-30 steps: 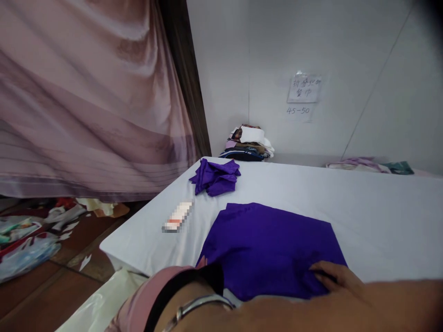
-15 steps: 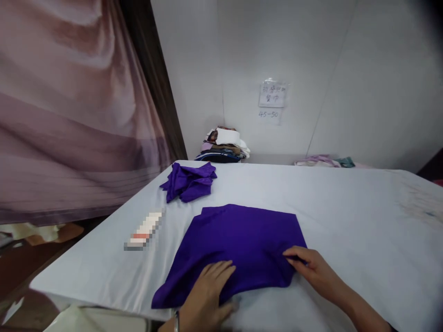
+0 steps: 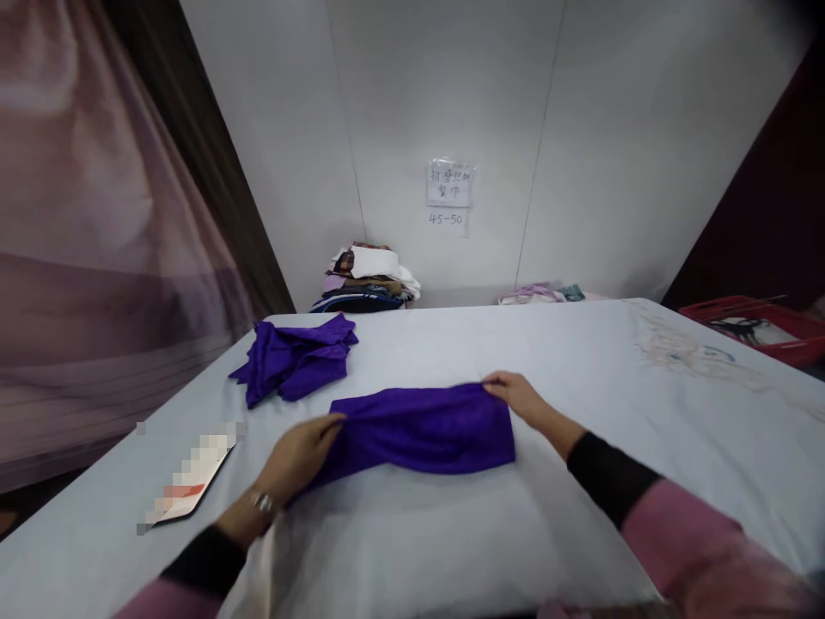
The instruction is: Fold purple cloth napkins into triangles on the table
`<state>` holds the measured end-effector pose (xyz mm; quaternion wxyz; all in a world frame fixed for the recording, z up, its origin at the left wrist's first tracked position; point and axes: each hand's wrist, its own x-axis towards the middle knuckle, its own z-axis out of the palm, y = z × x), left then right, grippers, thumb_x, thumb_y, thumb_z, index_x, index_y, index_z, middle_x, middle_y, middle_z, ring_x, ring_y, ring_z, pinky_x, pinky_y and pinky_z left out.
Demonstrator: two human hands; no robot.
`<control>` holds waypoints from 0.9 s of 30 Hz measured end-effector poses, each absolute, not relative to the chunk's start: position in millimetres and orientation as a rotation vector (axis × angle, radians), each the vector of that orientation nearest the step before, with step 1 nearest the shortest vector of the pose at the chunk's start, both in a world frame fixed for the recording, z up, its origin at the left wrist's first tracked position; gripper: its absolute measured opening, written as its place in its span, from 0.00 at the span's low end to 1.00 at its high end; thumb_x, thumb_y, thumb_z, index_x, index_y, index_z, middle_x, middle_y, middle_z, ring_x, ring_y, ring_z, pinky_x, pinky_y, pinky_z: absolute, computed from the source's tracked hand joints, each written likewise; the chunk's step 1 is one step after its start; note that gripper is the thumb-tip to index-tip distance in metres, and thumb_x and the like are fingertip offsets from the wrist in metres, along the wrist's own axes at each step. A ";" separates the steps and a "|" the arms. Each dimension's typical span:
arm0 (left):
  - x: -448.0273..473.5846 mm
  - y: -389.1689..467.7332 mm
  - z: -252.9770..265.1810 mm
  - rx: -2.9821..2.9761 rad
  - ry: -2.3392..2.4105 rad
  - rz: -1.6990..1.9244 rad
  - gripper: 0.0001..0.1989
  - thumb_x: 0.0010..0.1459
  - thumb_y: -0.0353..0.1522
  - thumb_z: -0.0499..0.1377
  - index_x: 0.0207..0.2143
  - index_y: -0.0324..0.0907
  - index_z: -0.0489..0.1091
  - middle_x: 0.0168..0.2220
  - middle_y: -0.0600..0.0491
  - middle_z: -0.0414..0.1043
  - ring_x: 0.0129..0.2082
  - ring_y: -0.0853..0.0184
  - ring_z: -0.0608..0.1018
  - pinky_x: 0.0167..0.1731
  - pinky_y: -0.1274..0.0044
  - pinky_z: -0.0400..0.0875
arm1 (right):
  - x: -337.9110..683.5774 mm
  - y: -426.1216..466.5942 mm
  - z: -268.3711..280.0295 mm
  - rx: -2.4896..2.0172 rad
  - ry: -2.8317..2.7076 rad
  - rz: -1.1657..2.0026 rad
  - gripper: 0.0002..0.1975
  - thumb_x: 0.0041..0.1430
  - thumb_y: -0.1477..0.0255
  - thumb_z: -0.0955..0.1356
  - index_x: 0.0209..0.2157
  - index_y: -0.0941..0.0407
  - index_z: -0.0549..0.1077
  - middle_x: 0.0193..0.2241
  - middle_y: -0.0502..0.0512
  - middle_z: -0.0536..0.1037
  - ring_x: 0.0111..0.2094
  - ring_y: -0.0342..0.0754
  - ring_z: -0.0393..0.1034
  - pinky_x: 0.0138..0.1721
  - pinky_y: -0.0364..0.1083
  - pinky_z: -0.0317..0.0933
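A purple cloth [image 3: 429, 434] lies across the middle of the white-covered table, doubled over into a wide strip. My left hand [image 3: 300, 451] pinches it near its left end, with a metal watch or bracelet on the wrist. At the far right corner of the strip, my right hand [image 3: 516, 395] grips the upper edge between thumb and fingers. Farther back on the left sits a crumpled heap of purple cloth [image 3: 300, 357], apart from both hands.
A phone-like flat item [image 3: 197, 477], partly blurred out, lies on the table [image 3: 580, 481] at left. Folded fabrics [image 3: 367, 275] are stacked beyond the far edge, by a wall sign [image 3: 449, 185]. A red basket [image 3: 766, 331] stands at right, a pink curtain [image 3: 96, 215] hangs at left.
The near part of the purple cloth has been brought up and away, making a narrower strip. My left hand, flat before, now pinches the cloth; my right hand moved to the far edge. The view turned right.
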<state>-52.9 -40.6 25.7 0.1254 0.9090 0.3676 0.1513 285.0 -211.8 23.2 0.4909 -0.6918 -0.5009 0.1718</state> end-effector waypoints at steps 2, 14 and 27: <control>-27.9 -17.8 66.9 2.751 1.088 0.544 0.15 0.58 0.35 0.48 0.38 0.43 0.73 0.38 0.51 0.76 0.39 0.59 0.77 0.40 0.72 0.68 | 299.8 -183.2 63.3 -1.657 -1.249 0.286 0.16 0.51 0.62 0.67 0.26 0.64 0.74 0.17 0.44 0.73 0.20 0.36 0.68 0.29 0.39 0.63; -7.6 -49.1 161.0 3.164 0.650 1.195 0.10 0.57 0.36 0.54 0.33 0.38 0.68 0.44 0.50 0.69 0.45 0.64 0.70 0.46 0.72 0.64 | 325.8 -232.5 206.0 -1.219 -1.283 -0.307 0.16 0.58 0.67 0.64 0.45 0.62 0.69 0.39 0.53 0.75 0.43 0.45 0.68 0.46 0.48 0.60; 35.9 -80.0 -23.7 2.819 0.434 0.123 0.40 0.46 0.47 0.61 0.59 0.45 0.52 0.59 0.45 0.57 0.56 0.54 0.62 0.55 0.59 0.50 | 295.4 -295.5 -1.9 -1.778 -1.391 0.313 0.13 0.56 0.65 0.62 0.38 0.52 0.74 0.38 0.53 0.77 0.41 0.51 0.70 0.45 0.51 0.64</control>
